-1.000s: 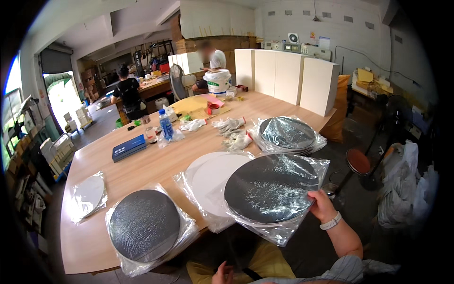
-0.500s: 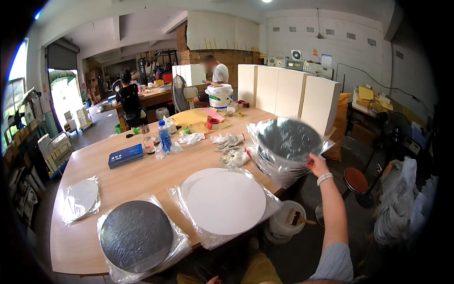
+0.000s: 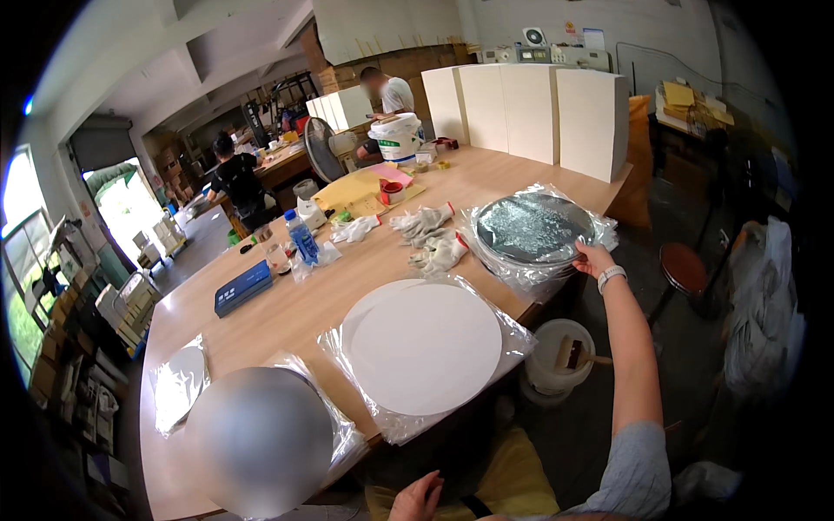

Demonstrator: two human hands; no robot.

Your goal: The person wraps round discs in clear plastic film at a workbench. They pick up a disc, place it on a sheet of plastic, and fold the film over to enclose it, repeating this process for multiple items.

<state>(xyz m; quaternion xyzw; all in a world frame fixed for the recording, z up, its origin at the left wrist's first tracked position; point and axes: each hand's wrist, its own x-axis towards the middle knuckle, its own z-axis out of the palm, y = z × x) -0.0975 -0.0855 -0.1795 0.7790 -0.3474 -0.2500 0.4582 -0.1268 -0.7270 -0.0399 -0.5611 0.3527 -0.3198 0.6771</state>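
Note:
My right hand (image 3: 594,258) pinches the near right edge of a dark, glossy round disc (image 3: 534,227) in clear plastic. That disc lies on a stack of plastic-wrapped discs at the table's right edge. My left hand (image 3: 417,498) is low over my lap, fingers loosely extended, with nothing seen in it. In front of me a large white round disc (image 3: 426,347) rests on clear plastic sheets. To its left is another round disc (image 3: 261,443), smeared in this view, also over plastic. A smaller wrapped disc (image 3: 181,386) lies at the table's left side.
White work gloves (image 3: 421,226), a blue-labelled bottle (image 3: 301,237) and a blue box (image 3: 243,288) sit on the table (image 3: 287,334). White blocks (image 3: 591,122) stand behind the stack. Below the edge is a bucket (image 3: 556,356) with a brush (image 3: 573,354). Two people are farther back.
The dark disc has come down from a tilt to lie flatter on the stack, my right hand still at its edge. My left hand has come further into view. The view has tilted and shifted.

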